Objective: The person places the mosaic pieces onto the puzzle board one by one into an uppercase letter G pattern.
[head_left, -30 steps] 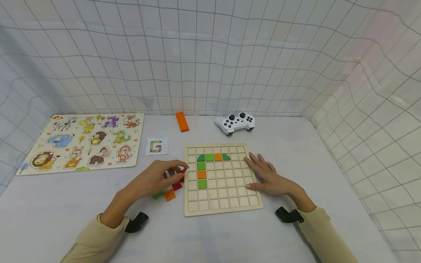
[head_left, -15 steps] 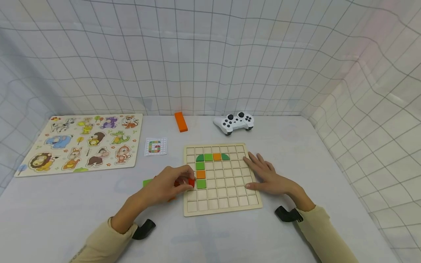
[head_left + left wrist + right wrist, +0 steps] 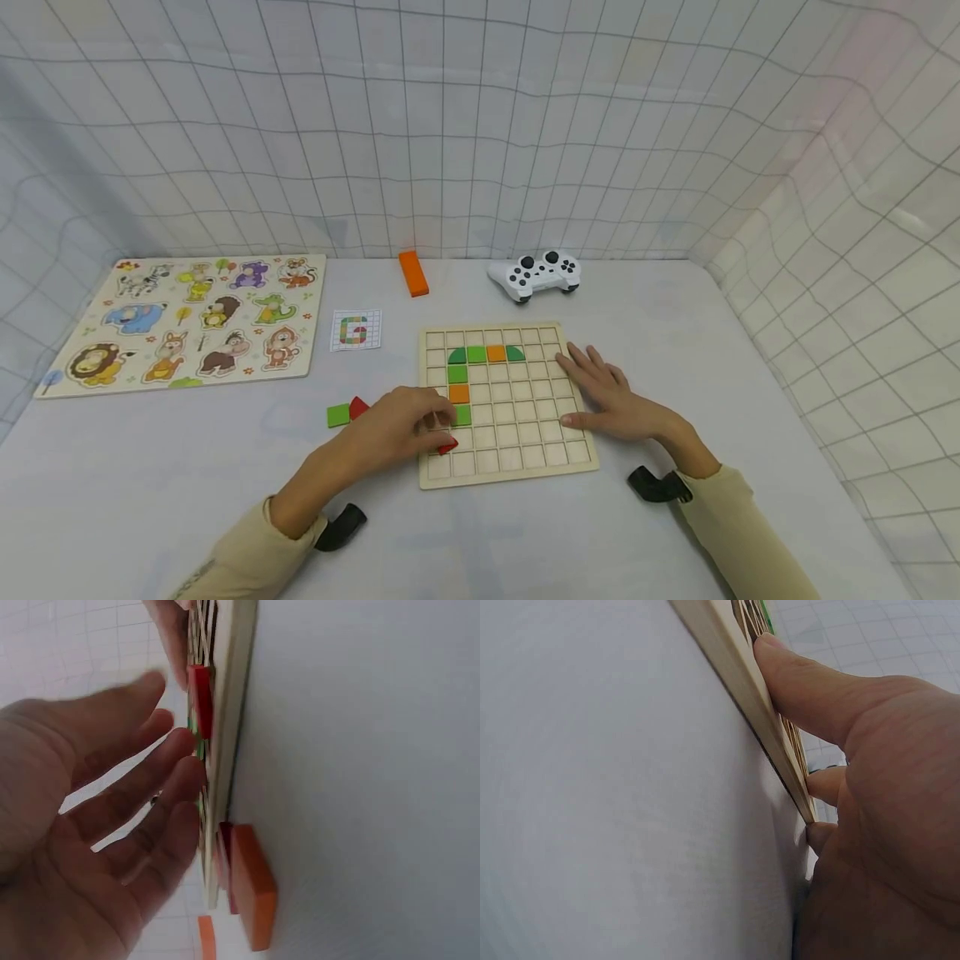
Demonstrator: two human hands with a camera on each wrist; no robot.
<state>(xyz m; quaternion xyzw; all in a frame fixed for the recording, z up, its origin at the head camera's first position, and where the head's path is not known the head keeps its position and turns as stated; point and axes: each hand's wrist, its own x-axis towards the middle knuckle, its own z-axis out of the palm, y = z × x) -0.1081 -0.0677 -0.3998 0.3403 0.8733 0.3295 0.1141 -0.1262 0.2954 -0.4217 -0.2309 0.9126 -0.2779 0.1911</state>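
Observation:
A square wooden grid board lies on the table. Green and orange tiles fill cells along its upper-left part, such as an orange tile. Over its lower-left corner is my left hand, fingers loosely bent and apart. A red rounded tile sits on the board by the thumb; in the left wrist view a small gap shows between this red tile and the fingers. My right hand rests with spread fingers on the board's right edge; the thumb touches the rim in the right wrist view.
Left of the board lie a loose green tile and a red tile, with an orange tile near the hand. Behind are a pattern card, an animal puzzle, an orange block and a white game controller.
My left hand has moved right from the loose tiles onto the board, bringing a red tile to a lower-left cell, and its fingers have come off it. The right hand has stayed put.

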